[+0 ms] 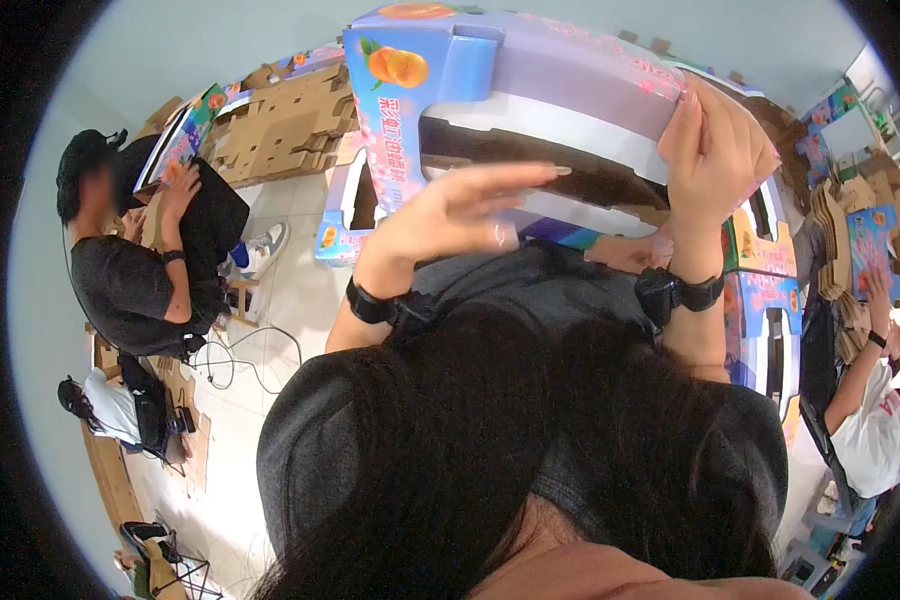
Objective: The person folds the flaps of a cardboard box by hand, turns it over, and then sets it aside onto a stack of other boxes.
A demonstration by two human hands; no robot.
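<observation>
A printed fruit carton (570, 85) in lilac and blue, with orange fruit pictures and pink blossoms, stands in front of me. Its long side has a wide cut-out through which the brown cardboard inside shows. My right hand (718, 150) grips the carton's right corner, thumb and fingers pressed over the edge. In front of the cut-out, my left hand (455, 212) is held with fingers stretched out and thumb apart, slightly blurred by motion, with nothing in it.
More printed cartons (763, 335) are stacked below at right. Flat brown cardboard sheets (280, 125) lie at the back left. One person (130, 270) handles a carton at left, another (870, 420) works at right beside cardboard pieces. A cable (235, 360) runs over the floor.
</observation>
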